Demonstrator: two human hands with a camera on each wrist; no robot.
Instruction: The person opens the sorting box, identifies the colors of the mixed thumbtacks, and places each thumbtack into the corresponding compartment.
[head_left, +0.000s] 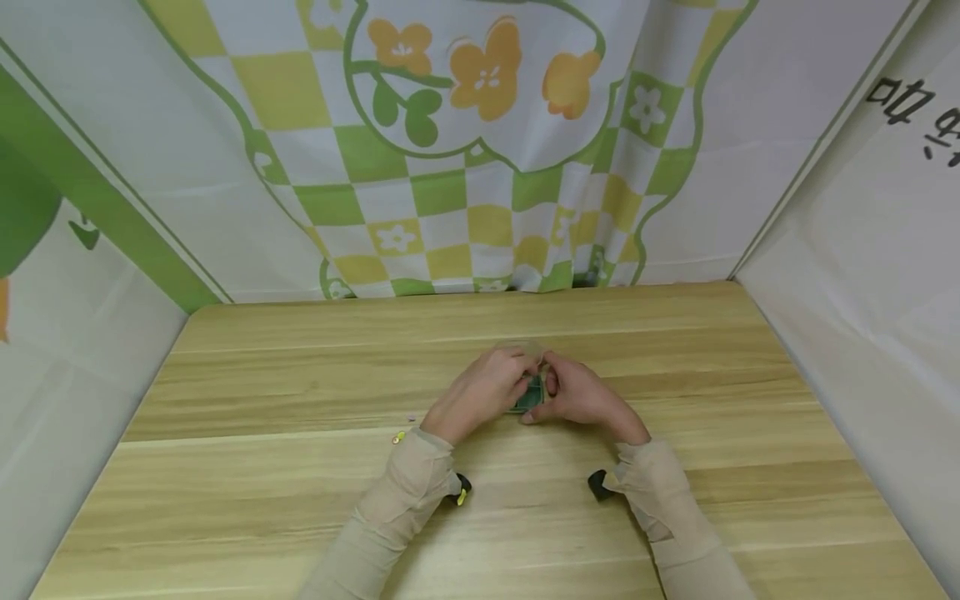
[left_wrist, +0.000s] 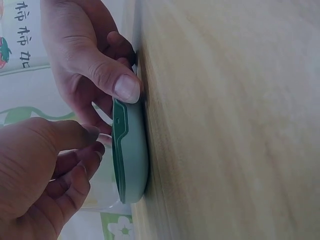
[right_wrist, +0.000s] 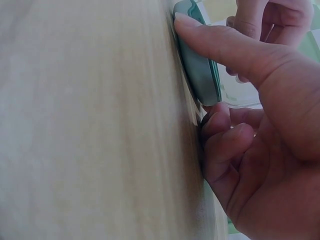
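A small green case (head_left: 530, 395) with inner compartments lies on the table, its clear lid (head_left: 521, 345) raised at the back. My right hand (head_left: 581, 392) grips the right side of the case. In the right wrist view its thumb (right_wrist: 200, 32) lies along the pale green front wall, with the other fingers curled by the end. My left hand (head_left: 483, 387) is over the left part of the case, thumb and fingertips close together. In the left wrist view those fingertips (left_wrist: 95, 145) are just above the case rim; whether something small is between them is hidden.
A small yellow-and-red piece (head_left: 398, 437) and a tiny pale piece (head_left: 411, 418) lie on the wooden table (head_left: 262, 500) left of the case. Black wrist cameras (head_left: 600, 485) stick out inward at both wrists. A checked flowered cloth (head_left: 465, 192) hangs behind the table.
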